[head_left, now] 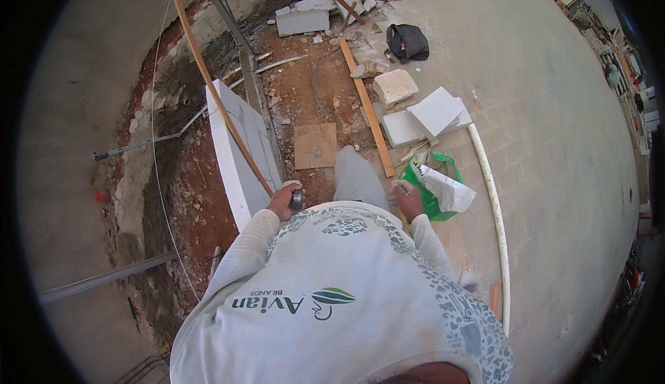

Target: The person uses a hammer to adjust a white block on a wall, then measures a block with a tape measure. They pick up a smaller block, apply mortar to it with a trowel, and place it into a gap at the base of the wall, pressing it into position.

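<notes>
- Nearest us, our white printed shirt fills the bottom centre of the frame, sleeves reaching up to both hands.
- At the left of the frame, we see a thin pale pipe slanting across a strip of red soil and rubble.
- Our view then meets a long, narrow brown strip, running from the top edge down to just beside our left hand; we cannot tell whether they touch.
- Behind that strip, left of centre, we have a low white block wall standing upright with grey joints.
- Just right of the wall, our left hand curls its fingers around a dark round object.
- We find a pile of white slabs at top centre, and a square brown board flat on the soil mid-frame.
- Right of our grey-clad knee, a wooden plank slants down.
- Our right hand is loosely curled beside an open green-and-white bag; we cannot tell whether it pinches anything.
- Above that bag we see stacked white blocks; right of it, a white pipe curves along the concrete floor.
</notes>
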A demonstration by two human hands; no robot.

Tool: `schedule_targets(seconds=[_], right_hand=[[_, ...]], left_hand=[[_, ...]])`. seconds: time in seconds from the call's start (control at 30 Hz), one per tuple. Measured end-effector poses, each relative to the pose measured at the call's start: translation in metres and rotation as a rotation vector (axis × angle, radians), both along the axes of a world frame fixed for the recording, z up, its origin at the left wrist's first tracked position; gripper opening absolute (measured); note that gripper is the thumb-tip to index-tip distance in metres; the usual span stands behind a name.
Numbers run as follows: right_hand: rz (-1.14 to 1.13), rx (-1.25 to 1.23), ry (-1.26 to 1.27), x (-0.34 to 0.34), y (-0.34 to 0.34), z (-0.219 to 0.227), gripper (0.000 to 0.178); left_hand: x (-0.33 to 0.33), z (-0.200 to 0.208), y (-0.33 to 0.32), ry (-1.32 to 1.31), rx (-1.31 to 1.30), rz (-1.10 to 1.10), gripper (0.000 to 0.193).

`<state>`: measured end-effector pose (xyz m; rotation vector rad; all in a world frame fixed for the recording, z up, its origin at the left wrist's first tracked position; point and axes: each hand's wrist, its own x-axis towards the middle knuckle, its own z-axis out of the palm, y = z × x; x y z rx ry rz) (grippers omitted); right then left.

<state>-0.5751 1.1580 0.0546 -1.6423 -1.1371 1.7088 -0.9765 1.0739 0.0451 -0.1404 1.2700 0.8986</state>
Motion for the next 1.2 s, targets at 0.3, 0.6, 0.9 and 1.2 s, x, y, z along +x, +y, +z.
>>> schedule_targets(seconds=[0.3, 0.6, 0.9, 1.2], right_hand=[[0.179, 0.017, -0.093, -0.049, 0.124, -0.029, 0.030], [-0.160, -0.111, -0.335, -0.013, 0.195, -0.098, 0.024], [0.361, 0.164, -0.461, -0.137, 0.453, -0.094, 0.027], [0.671, 0.237, -0.081, -0.449, 0.703, 0.005, 0.027]], left_hand=[[-0.018, -0.001, 0.103, 0.058, 0.012, -0.019, 0.019], [-0.104, -0.013, 0.276, 0.155, -0.076, -0.246, 0.016], [-0.189, 0.030, 0.420, 0.024, 0.102, 0.029, 0.022], [-0.289, -0.006, 0.556, -0.025, 0.220, 0.103, 0.023]])
